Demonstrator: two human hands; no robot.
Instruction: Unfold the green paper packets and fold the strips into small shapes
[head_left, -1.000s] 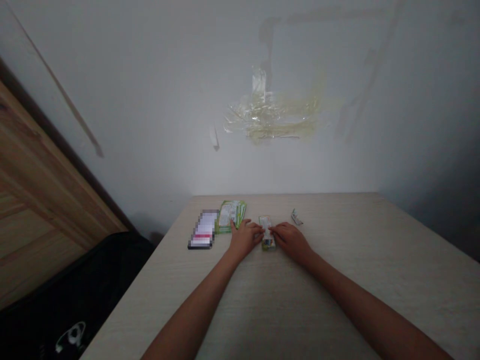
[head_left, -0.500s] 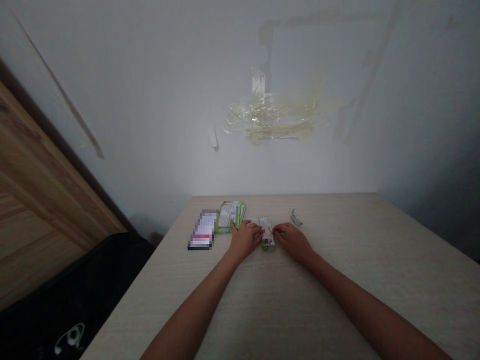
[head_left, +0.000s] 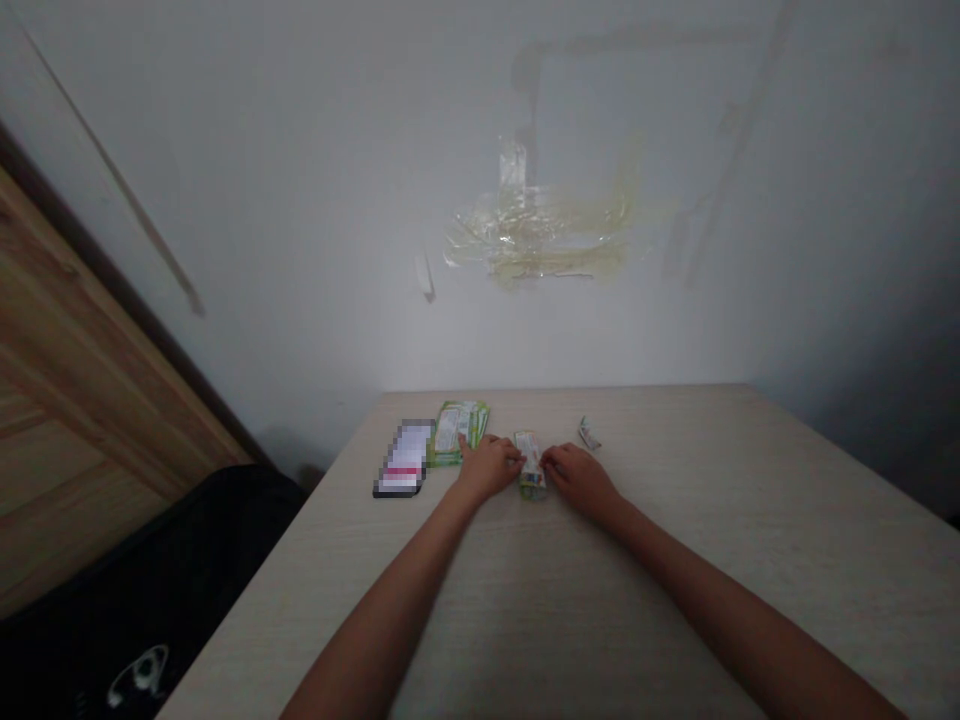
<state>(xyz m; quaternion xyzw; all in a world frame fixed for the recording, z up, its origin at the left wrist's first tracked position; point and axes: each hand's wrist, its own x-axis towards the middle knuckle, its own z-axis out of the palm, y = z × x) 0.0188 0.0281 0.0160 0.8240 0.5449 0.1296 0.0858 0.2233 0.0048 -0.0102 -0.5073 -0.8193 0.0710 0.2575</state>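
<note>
A narrow, folded printed packet (head_left: 531, 466), white with green and coloured patches, lies on the table between my hands. My left hand (head_left: 491, 468) has its bent fingertips on the packet's left edge, its thumb out to the side near the green packets. From the other side, my right hand (head_left: 577, 474) pinches at the right edge, fingers closed together. Just left of my left hand lie several flat green and white packets (head_left: 453, 428), stacked and overlapping. Beyond my right hand is a small folded piece of printed wrapper (head_left: 589, 433).
A phone (head_left: 405, 458) with a blurred screen lies left of the green packets. The pale wooden table (head_left: 675, 430) meets a wall (head_left: 300, 200) with tape remnants (head_left: 540, 235). A black bag (head_left: 172, 580) and wooden panel (head_left: 67, 370) stand at left.
The view has shifted slightly. Both hands stay at the folded packet's edges, with only small finger movements; the packet, green packets and phone keep their places.
</note>
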